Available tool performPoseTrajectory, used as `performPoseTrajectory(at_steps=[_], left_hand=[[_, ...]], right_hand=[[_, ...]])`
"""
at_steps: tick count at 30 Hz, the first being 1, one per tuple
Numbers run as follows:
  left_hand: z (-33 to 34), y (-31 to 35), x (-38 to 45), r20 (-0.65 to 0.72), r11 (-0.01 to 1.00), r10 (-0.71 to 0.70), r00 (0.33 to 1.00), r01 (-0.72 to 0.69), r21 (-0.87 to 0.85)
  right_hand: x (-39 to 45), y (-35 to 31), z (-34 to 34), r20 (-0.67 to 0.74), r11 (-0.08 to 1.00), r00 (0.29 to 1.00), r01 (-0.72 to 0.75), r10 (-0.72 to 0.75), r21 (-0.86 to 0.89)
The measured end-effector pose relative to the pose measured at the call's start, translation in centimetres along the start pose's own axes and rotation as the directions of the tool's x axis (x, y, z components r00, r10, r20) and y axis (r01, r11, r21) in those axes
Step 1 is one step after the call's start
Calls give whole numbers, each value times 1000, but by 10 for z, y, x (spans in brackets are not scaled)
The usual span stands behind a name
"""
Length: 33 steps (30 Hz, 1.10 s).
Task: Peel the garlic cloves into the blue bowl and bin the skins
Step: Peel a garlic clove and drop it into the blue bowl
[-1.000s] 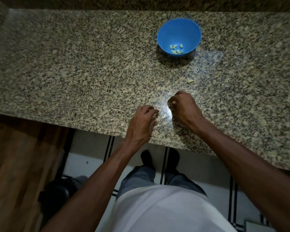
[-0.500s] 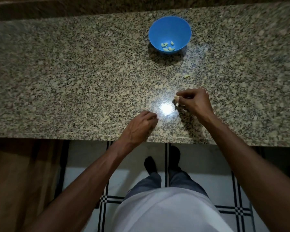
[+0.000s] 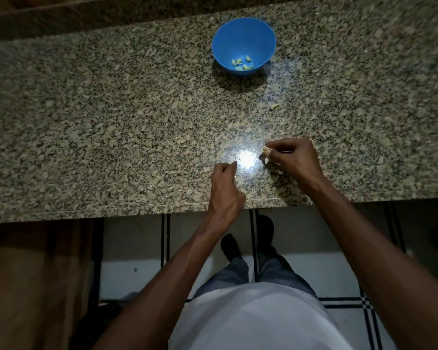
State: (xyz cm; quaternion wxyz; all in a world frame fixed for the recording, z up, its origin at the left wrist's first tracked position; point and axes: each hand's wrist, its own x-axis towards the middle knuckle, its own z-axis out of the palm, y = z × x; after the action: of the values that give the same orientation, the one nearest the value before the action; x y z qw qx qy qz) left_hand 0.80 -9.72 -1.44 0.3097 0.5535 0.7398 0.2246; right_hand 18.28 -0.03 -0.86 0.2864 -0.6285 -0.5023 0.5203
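- The granite counter (image 3: 111,127) ran across the whole view, its near edge just in front of the person.
- The blue bowl (image 3: 243,36) stood toward the back of it, well apart from both hands, with a few peeled cloves (image 3: 242,64) lying in its bottom.
- The right hand (image 3: 292,159) hovered low over the counter, fingers curled, pinching a garlic clove (image 3: 265,149) at its fingertips.
- The left hand (image 3: 224,181) sat near the counter's edge, fingers curled in; what looked like a scrap of skin showed at its tips, though that was too small to be sure of.
- One loose clove (image 3: 274,106) lay on the counter between the hands and the bowl.
- By the look of it, peeling was midway: next the clove needed stripping and dropping into the bowl. No bin was in view.
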Motion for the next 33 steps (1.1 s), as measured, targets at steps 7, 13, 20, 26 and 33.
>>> performPoseTrajectory(at_steps=[7,13,20,26,33], left_hand=[[-21,-5,39,20,964,180,983,-180,194],[-24,-12,31,357,708,481,801,-595,380],[-31,-15,4,391,605,490,779,-627,490],[-23,-25,8,361,502,573,736,-662,556],[-12,-23,22,328,624,495,804,-592,509]], right_hand=[[3,-2,-6,14,999,1000,-3,2,33],[2,-5,-2,36,999,999,4,-5,32],[-1,-3,1,41,1000,999,1,-2,23],[-9,4,9,55,1000,998,-18,18,7],[-25,9,35,103,992,992,-89,79,93]])
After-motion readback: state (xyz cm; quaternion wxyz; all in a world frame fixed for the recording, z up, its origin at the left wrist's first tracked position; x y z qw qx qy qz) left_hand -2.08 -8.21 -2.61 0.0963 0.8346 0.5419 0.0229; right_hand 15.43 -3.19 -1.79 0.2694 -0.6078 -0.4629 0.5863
